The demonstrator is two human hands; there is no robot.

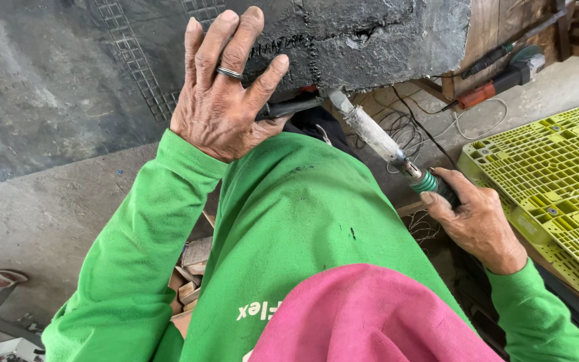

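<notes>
Two hands are yours, coming out of green sleeves. Nearest, your right hand [478, 221] clamps its fingers around the green ribbed grip of a long mortar-caked tool [378, 139], whose far end meets the underside of the dark rough concrete slab [363, 37]. Farther off, your left hand [226, 90] lies on that slab's edge, fingers slightly spread, a ring on one. Right of you sits a yellow-green plastic grid pallet [557, 167]; beyond it, an orange-and-grey power tool [504, 74] trails a white cord.

block [370, 33] overhead | pallet [557, 174] right (close) | floor [35, 201] left open
</notes>
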